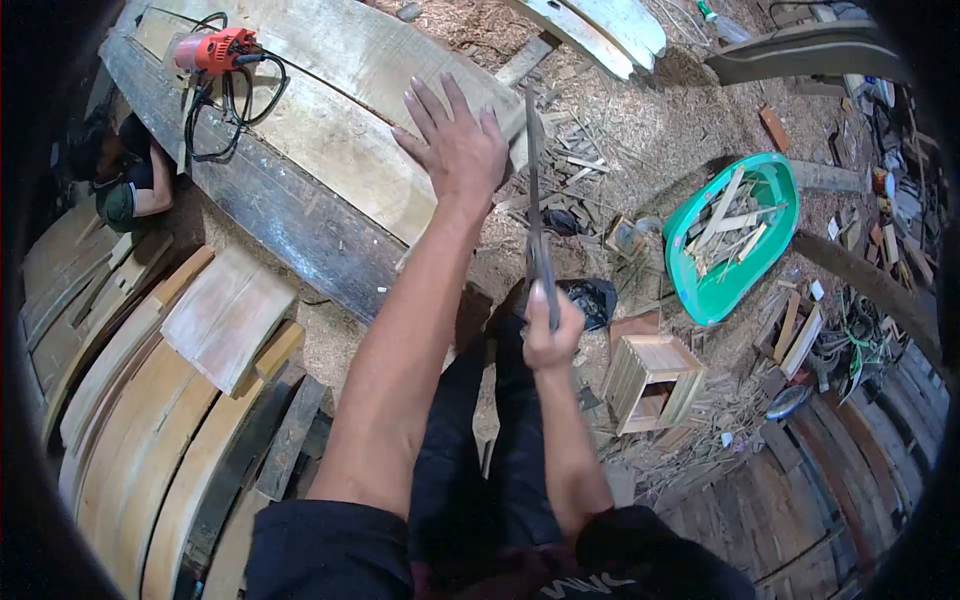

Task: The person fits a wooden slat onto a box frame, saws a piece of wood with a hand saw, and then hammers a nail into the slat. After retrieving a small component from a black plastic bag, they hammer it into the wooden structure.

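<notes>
My left hand (460,150) lies flat with fingers spread on the end of a pale wooden plank (350,50). My right hand (553,328) is wrapped round the handle of a handsaw (534,170). The saw's narrow blade points away from me and runs close along the plank's right end, seen nearly edge-on. A second pale plank (330,165) lies beside the first, and both rest on a dark, worn workbench (275,215).
A red power tool (215,50) with a coiled black cord sits on the bench. At the left edge is another person (130,190). A green tub (692,295) of wood scraps and a small wooden box (655,385) stand right. Stacked boards (160,440) lie lower left.
</notes>
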`<action>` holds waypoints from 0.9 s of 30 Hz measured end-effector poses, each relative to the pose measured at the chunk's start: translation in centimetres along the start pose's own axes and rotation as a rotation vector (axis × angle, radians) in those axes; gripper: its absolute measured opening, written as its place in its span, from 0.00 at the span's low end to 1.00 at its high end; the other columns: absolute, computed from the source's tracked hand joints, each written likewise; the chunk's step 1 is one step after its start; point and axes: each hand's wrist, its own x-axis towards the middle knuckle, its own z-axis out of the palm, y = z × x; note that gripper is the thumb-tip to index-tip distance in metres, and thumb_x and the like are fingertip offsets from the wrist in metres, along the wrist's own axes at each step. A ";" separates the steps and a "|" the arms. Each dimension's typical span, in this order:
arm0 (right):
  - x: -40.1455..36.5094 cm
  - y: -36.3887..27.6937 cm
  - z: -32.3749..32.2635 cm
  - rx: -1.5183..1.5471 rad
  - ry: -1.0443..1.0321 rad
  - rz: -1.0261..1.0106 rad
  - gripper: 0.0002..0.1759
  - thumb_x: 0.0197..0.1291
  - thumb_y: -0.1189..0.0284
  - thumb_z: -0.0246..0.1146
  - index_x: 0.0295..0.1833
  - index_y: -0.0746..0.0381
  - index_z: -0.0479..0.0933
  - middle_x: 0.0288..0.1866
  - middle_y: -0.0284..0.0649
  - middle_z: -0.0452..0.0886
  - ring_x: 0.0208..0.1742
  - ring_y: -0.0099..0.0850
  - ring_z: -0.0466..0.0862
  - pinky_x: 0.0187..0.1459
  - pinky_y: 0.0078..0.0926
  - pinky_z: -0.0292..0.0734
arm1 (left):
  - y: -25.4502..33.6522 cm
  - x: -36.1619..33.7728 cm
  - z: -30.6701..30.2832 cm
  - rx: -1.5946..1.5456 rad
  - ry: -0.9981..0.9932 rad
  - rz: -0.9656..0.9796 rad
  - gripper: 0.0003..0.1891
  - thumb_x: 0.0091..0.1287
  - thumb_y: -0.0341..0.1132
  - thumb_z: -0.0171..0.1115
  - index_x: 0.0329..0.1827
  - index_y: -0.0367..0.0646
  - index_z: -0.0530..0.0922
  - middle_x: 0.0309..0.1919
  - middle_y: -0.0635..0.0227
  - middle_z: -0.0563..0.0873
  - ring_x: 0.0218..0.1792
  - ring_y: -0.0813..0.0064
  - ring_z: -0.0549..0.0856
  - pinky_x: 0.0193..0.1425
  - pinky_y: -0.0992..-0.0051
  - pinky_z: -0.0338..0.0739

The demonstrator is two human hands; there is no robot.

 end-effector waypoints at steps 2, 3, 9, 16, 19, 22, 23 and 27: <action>3.7 -1.7 0.6 0.105 -0.033 0.061 0.21 0.70 0.62 0.61 0.26 0.64 0.74 0.19 0.27 0.69 0.22 0.16 0.67 0.25 0.21 0.63 | 1.0 2.0 0.0 -0.004 0.019 -0.062 0.35 0.76 0.51 0.41 0.82 0.44 0.51 0.81 0.46 0.47 0.82 0.47 0.43 0.75 0.29 0.35; 5.5 -2.2 0.7 0.050 -0.018 0.002 0.23 0.71 0.61 0.61 0.24 0.62 0.72 0.18 0.26 0.67 0.22 0.16 0.65 0.24 0.22 0.61 | 1.3 2.6 0.2 -0.010 0.024 -0.108 0.35 0.76 0.51 0.41 0.82 0.45 0.51 0.81 0.47 0.47 0.82 0.48 0.43 0.74 0.28 0.35; 4.5 -3.4 -2.0 -0.079 -0.079 0.001 0.22 0.70 0.63 0.61 0.24 0.64 0.70 0.17 0.27 0.64 0.21 0.17 0.64 0.23 0.23 0.60 | 1.1 2.2 0.3 0.043 0.040 -0.082 0.35 0.75 0.50 0.43 0.82 0.45 0.52 0.82 0.50 0.45 0.83 0.52 0.41 0.73 0.25 0.36; 8.4 -5.7 -1.3 -0.078 -0.122 0.034 0.21 0.69 0.64 0.61 0.25 0.64 0.70 0.16 0.30 0.62 0.21 0.18 0.64 0.23 0.25 0.59 | 0.9 2.8 0.8 0.048 0.110 -0.026 0.36 0.74 0.50 0.47 0.81 0.43 0.55 0.80 0.46 0.54 0.81 0.51 0.50 0.79 0.39 0.39; 10.5 -6.9 0.2 -0.111 -0.133 0.031 0.20 0.70 0.63 0.60 0.28 0.65 0.73 0.17 0.31 0.65 0.21 0.18 0.65 0.23 0.27 0.61 | 1.2 2.6 0.6 0.047 0.078 -0.052 0.35 0.74 0.50 0.48 0.81 0.44 0.55 0.80 0.48 0.53 0.81 0.53 0.50 0.80 0.40 0.37; 7.4 -6.8 -1.2 -0.152 -0.147 0.012 0.15 0.70 0.66 0.60 0.35 0.67 0.78 0.18 0.33 0.69 0.22 0.18 0.69 0.25 0.26 0.66 | 1.4 2.8 -0.1 0.048 0.048 -0.083 0.35 0.74 0.49 0.48 0.81 0.44 0.55 0.81 0.49 0.51 0.81 0.55 0.50 0.80 0.42 0.35; 5.4 -7.2 -1.9 -0.148 -0.120 0.018 0.14 0.69 0.67 0.60 0.35 0.67 0.79 0.18 0.34 0.70 0.22 0.19 0.69 0.25 0.25 0.67 | 1.6 2.9 -0.2 0.050 0.032 -0.092 0.35 0.74 0.49 0.47 0.81 0.45 0.54 0.81 0.49 0.50 0.82 0.55 0.50 0.80 0.42 0.34; 6.0 -9.3 -2.4 -0.153 -0.100 0.086 0.14 0.69 0.68 0.61 0.33 0.67 0.78 0.18 0.37 0.70 0.23 0.19 0.70 0.25 0.26 0.67 | 1.6 3.1 -0.2 0.048 -0.003 -0.100 0.36 0.74 0.49 0.47 0.82 0.45 0.53 0.82 0.50 0.49 0.82 0.55 0.48 0.80 0.42 0.33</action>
